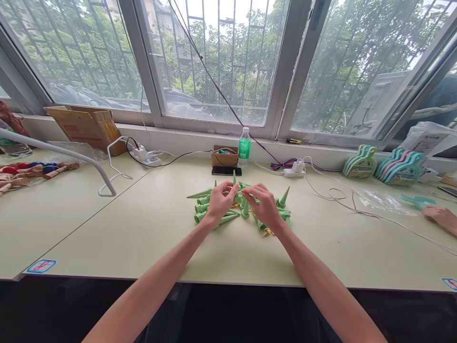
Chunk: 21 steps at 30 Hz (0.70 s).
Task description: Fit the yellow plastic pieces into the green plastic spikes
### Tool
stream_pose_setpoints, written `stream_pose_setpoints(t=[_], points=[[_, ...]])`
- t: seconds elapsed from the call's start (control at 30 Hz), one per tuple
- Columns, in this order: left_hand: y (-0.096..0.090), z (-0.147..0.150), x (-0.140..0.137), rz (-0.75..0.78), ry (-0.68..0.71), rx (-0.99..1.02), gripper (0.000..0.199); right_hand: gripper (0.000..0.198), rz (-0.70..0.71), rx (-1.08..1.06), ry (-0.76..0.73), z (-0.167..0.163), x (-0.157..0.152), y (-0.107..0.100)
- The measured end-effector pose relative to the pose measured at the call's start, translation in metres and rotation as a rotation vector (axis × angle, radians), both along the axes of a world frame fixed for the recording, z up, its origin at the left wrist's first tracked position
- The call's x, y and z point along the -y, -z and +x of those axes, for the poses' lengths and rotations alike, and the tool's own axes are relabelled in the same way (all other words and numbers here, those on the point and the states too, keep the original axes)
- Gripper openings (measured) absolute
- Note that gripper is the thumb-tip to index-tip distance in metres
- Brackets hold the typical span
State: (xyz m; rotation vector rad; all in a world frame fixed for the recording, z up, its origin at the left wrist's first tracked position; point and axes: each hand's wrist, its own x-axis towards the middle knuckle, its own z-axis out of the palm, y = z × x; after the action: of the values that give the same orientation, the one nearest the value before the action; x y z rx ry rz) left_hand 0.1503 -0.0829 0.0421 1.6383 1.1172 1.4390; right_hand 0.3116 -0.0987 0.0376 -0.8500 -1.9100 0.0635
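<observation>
My left hand (222, 201) is closed in a pinch over a pile of green plastic spikes (203, 207). Its fingertips come close to those of my right hand (263, 204), also pinched. A thin yellowish piece (240, 192) seems to show between the fingertips, too small to make out well. Just behind my left fingers rises the tip of an upright green cone (234, 178); its base is hidden, and I cannot tell whether it is held. Another cone (245, 209) stands between my wrists, and one more (284, 197) at the right. Small yellow parts (268, 232) lie near my right wrist.
Behind the pile are a black phone (226, 170), a small cardboard box (224, 156) and a green-labelled bottle (244, 148). White cables (335, 193) cross the table's right side, near stacked plastic hangers (360, 162). Another person's hand (441, 216) rests at far right. A metal stand (103, 178) is left.
</observation>
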Motion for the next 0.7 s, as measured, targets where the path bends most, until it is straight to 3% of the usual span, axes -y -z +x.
stream_pose_setpoints(t=[0.7], points=[[0.0010,0.0001,0.0008,0.027,-0.014,-0.021,0.034,0.016,-0.024,0.013,-0.022,-0.0002,-0.0050,0.0064]])
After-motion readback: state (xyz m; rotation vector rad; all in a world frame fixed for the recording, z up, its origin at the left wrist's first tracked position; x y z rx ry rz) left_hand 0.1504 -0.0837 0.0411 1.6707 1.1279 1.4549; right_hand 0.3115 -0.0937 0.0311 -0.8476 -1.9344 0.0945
